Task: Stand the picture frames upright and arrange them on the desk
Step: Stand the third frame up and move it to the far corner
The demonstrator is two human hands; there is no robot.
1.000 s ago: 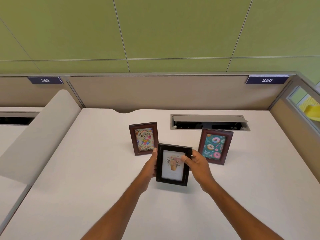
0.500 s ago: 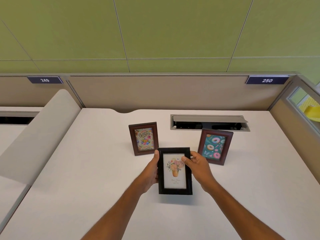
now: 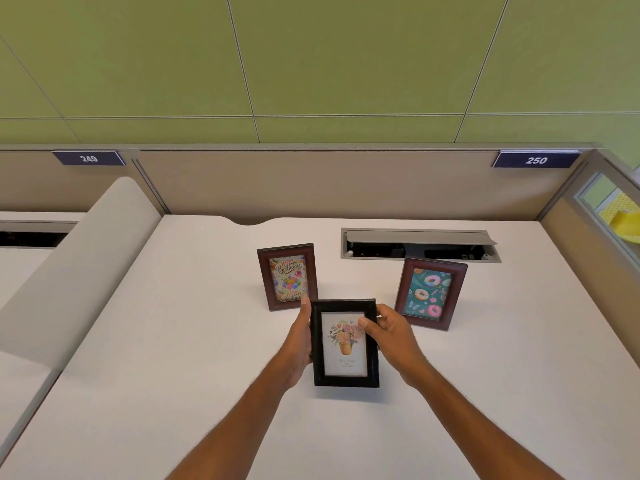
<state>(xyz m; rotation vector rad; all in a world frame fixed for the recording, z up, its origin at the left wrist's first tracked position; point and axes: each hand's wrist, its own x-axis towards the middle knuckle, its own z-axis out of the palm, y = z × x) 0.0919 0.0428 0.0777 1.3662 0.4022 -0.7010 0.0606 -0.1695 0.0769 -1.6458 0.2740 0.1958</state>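
- Left hand (image 3: pixel 300 344): closed on the left edge of the black frame (image 3: pixel 344 362). The thumb was laid up along the front of that edge, and the fingers were hidden behind the frame.
- Right hand (image 3: pixel 391 336): closed on the frame's upper right side. The thumb was pressed on the front over the flower print, and the fingers were curled behind, out of sight.
- Black frame: held in portrait between both hands at the middle of the desk (image 3: pixel 173 341), print facing the camera. Whether its lower edge touched the desk could not be told.
- Birthday frame (image 3: pixel 288 277): stood upright just behind the left hand, its lower right corner covered by the thumb tip.
- Doughnut frame (image 3: pixel 430 292): stood upright, turned slightly, just beyond the right hand.
- Cable well (image 3: pixel 419 252): set into the desk behind the doughnut frame, with its flap raised. The dark contents could not be made out.
- Yellow object (image 3: pixel 623 220): cut off by the right edge and not identified.
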